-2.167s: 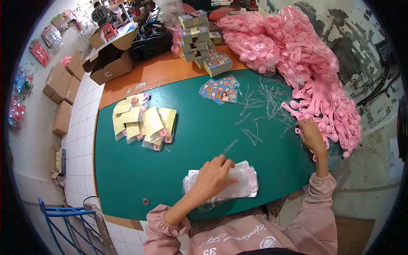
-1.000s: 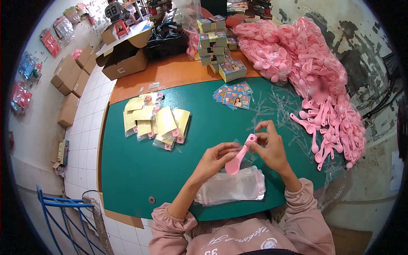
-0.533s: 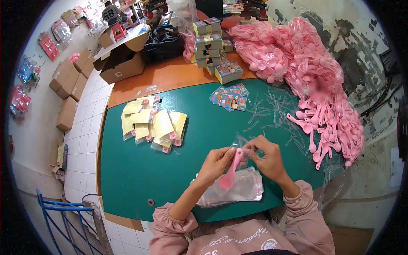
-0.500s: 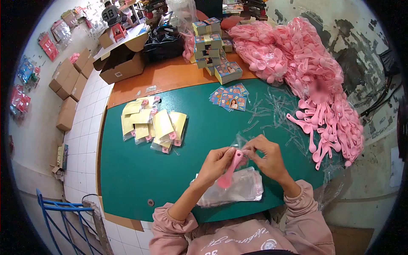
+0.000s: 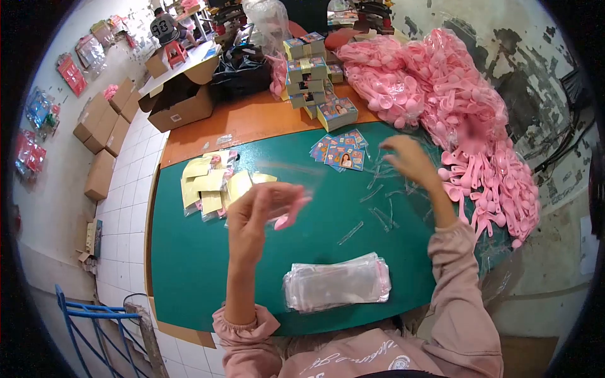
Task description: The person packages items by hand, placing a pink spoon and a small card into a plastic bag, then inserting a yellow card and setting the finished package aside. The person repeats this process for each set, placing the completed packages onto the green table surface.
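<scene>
My left hand [image 5: 257, 211] is closed round a pink spoon [image 5: 287, 217] in a clear bag, raised over the green table [image 5: 189, 264], just right of the packed bags with yellow cards [image 5: 210, 183]. My right hand [image 5: 406, 157] is in the air right of the loose blue cards [image 5: 346, 157], its fingers apart and nothing seen in them. Thin clear strips [image 5: 381, 217] lie below it. A stack of clear empty bags [image 5: 337, 283] rests near the front edge.
Bundled card stacks [image 5: 309, 69] stand at the back on the orange surface [image 5: 252, 123]. Pink spoons [image 5: 498, 183] are heaped at the right, beside bulging bags of spoons [image 5: 454, 82]. An open carton [image 5: 183, 107] stands back left. A person [image 5: 165, 26] sits far off.
My left hand has moved left and up with the bagged spoon. My right hand has let go of the bag and moved up and right, towards the strips. More of the bag stack shows.
</scene>
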`<move>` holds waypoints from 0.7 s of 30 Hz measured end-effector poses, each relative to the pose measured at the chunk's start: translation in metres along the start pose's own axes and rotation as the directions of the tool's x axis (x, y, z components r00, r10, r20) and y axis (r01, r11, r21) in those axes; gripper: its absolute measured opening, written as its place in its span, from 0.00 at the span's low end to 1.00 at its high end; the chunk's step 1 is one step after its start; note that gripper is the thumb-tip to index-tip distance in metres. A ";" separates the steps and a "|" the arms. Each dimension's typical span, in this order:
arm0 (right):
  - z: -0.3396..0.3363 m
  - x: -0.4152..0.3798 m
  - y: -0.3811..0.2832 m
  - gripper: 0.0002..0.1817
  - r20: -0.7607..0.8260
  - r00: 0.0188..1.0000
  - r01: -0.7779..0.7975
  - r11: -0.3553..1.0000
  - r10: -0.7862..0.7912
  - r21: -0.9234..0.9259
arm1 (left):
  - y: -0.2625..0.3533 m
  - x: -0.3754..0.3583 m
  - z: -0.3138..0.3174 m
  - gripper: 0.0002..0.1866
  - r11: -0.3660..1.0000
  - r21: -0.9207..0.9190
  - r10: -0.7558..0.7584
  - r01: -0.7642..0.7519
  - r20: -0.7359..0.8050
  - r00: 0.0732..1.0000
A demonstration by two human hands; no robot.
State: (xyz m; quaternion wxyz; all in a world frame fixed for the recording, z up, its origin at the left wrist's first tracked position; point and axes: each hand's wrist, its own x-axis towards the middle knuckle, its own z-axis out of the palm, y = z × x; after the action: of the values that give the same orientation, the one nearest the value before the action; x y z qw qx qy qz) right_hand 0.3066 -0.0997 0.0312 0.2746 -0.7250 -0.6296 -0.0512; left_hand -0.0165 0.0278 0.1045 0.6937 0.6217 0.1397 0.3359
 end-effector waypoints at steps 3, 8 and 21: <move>0.039 0.030 -0.020 0.19 0.093 0.996 -0.010 1.000 0.010 0.004 | -0.010 0.006 0.001 0.18 0.999 0.030 -0.047 0.046 0.057 0.997; 0.053 0.046 -0.033 0.20 0.222 0.930 -0.278 0.955 0.294 -0.101 | -0.033 0.016 -0.007 0.18 0.913 0.064 -0.408 0.403 0.133 0.903; -0.027 0.014 -0.098 0.14 0.079 0.982 -0.181 0.719 0.173 0.671 | -0.072 0.032 0.001 0.17 0.878 0.204 -0.477 0.434 0.288 0.830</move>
State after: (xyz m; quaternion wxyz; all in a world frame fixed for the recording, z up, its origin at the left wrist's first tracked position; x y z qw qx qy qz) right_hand 0.2248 -0.0943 0.0925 0.5189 -0.6330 -0.5344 0.2109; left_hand 0.0285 0.0473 0.0424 0.7250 0.6614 0.1875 0.0421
